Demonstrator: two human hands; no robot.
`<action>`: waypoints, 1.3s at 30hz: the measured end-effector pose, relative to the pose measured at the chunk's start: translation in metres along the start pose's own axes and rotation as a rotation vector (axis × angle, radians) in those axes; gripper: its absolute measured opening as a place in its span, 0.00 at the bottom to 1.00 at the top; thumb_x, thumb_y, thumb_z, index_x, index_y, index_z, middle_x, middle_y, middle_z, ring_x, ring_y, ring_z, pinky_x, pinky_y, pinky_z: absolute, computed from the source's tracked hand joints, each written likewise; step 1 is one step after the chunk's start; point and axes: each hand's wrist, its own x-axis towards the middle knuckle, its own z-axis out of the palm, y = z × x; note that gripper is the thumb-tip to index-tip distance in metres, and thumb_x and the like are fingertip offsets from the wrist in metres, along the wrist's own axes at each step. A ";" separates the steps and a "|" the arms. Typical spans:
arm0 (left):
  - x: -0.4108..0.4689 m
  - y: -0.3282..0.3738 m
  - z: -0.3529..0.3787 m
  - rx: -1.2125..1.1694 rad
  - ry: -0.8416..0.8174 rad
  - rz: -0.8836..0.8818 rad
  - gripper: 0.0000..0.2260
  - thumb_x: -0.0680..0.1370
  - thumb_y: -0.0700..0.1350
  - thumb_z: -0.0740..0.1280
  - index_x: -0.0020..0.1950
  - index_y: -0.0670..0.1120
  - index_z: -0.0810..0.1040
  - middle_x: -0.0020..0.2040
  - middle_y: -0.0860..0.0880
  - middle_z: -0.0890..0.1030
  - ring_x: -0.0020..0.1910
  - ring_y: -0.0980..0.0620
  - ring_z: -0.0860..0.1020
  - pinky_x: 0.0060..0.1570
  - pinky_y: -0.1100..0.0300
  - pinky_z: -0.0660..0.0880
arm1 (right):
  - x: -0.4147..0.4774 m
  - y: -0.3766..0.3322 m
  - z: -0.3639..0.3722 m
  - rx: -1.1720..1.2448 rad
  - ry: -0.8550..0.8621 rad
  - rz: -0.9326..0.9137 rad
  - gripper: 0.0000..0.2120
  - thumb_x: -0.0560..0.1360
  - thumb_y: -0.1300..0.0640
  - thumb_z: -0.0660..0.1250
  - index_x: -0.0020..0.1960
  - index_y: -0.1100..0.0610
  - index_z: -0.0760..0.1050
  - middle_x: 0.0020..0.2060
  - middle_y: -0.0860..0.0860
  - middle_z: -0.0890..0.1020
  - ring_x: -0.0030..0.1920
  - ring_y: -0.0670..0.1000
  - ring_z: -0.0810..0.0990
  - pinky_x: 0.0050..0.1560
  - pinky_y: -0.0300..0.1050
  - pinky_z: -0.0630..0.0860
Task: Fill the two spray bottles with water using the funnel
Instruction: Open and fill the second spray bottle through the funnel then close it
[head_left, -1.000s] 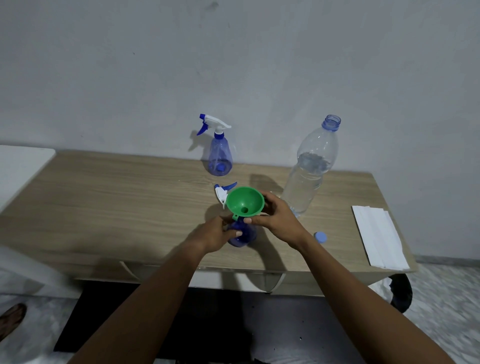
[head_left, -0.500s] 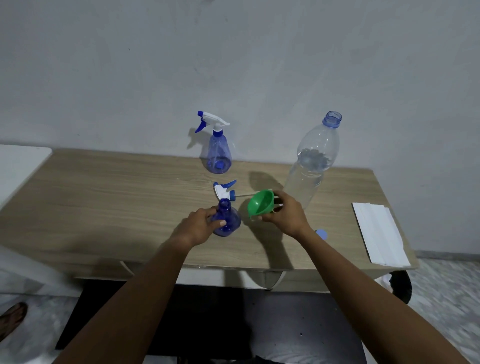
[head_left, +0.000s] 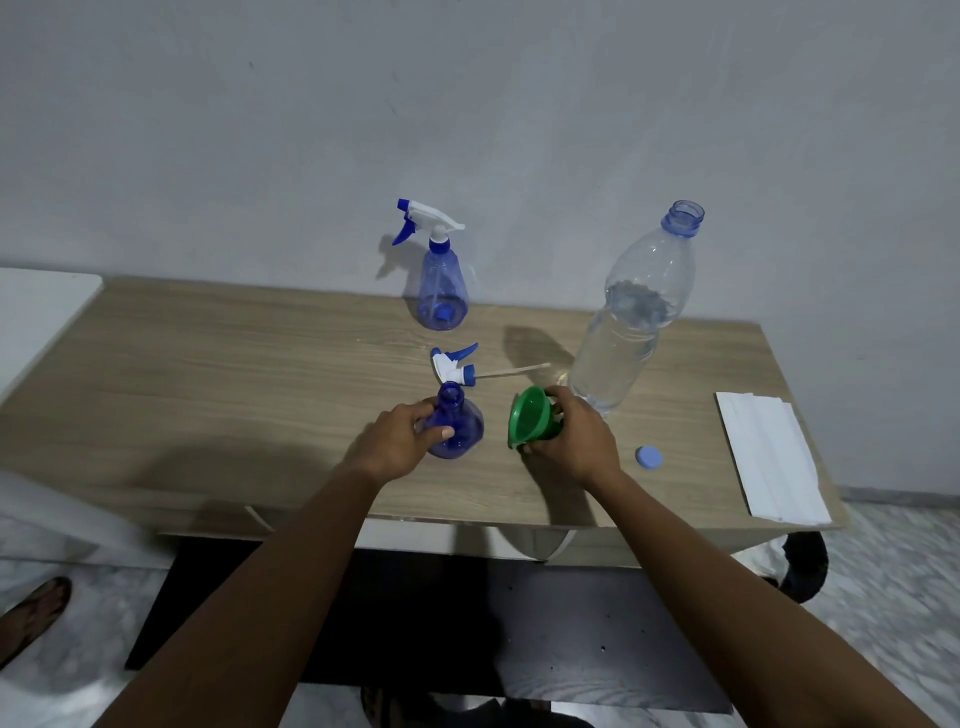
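Gripping the bottle, left hand stays; right hand grips the funnel, now off.

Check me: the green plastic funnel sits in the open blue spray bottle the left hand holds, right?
No. In the head view the right hand holds the green plastic funnel beside the open blue spray bottle, not in it; the left hand holds that bottle.
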 end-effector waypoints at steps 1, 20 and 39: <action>0.000 0.000 0.000 -0.003 -0.002 0.005 0.21 0.70 0.66 0.66 0.62 0.65 0.76 0.51 0.57 0.84 0.53 0.53 0.81 0.59 0.47 0.76 | 0.000 0.001 0.000 0.003 -0.002 -0.007 0.41 0.62 0.49 0.83 0.71 0.49 0.70 0.60 0.50 0.82 0.59 0.54 0.80 0.53 0.52 0.79; 0.005 -0.006 -0.004 0.008 -0.040 -0.007 0.29 0.68 0.71 0.65 0.68 0.65 0.72 0.54 0.58 0.84 0.54 0.54 0.81 0.58 0.47 0.78 | 0.080 -0.071 0.012 0.031 -0.086 -0.161 0.23 0.76 0.44 0.73 0.68 0.49 0.78 0.61 0.50 0.83 0.59 0.52 0.81 0.54 0.47 0.76; 0.006 -0.008 0.000 -0.055 0.018 0.015 0.20 0.73 0.55 0.73 0.65 0.57 0.79 0.48 0.59 0.85 0.49 0.59 0.82 0.50 0.60 0.77 | 0.137 -0.070 0.035 0.053 -0.351 -0.125 0.16 0.74 0.50 0.76 0.60 0.55 0.84 0.49 0.53 0.86 0.49 0.51 0.81 0.53 0.50 0.78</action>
